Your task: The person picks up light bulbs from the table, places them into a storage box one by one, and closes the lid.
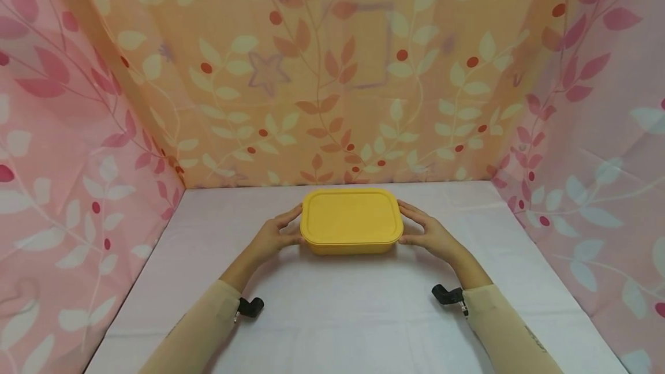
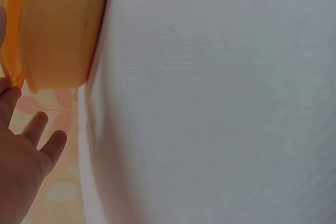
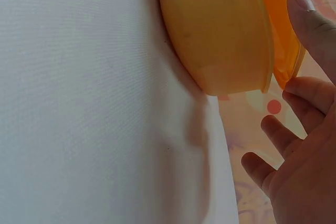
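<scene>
A yellow rectangular lid with rounded corners lies over a yellow plastic box on the white cloth. In both wrist views a gap shows between the lid and the rim of the box, so the lid sits raised off it. My left hand holds the lid's left end, thumb at the near corner and fingertips at the far one. On the opposite end my right hand grips it the same way. The lower fingers of each hand spread free below the lid edge.
White cloth covers the table around the box. Behind stands an orange leaf-patterned curtain, with pink patterned curtains at the left and right. A small black camera juts inward from the left wrist, another from the right.
</scene>
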Demonstrator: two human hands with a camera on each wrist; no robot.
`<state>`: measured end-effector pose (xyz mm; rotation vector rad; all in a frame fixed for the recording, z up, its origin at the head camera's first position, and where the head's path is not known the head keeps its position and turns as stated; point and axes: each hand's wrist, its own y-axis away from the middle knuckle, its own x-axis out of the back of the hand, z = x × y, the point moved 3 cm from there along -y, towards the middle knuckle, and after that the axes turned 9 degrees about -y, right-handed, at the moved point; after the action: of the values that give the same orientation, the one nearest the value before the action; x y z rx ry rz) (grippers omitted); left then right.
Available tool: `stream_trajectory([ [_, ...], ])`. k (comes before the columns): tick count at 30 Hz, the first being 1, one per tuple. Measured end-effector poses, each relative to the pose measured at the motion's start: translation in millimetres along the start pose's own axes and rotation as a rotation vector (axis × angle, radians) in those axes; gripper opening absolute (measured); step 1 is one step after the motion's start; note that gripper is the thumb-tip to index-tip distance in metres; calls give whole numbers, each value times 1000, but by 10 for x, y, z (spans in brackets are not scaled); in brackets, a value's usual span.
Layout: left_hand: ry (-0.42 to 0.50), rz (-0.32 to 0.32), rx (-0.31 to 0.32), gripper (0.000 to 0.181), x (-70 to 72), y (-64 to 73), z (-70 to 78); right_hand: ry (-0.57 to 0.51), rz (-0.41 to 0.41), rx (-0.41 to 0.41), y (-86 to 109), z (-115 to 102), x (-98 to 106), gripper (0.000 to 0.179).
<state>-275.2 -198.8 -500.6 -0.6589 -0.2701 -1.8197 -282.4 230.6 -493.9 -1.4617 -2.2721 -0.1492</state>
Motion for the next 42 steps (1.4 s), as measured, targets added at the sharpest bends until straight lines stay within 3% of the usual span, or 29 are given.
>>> stream_trajectory([
  [14,-19,-44,54,90,-41,-56,-95,-51,-24,-4,-52,139,-53,88],
  [42,-108,-74,87,95,-31,-66,-113,6,-45,-45,-94,183,-49,90],
])
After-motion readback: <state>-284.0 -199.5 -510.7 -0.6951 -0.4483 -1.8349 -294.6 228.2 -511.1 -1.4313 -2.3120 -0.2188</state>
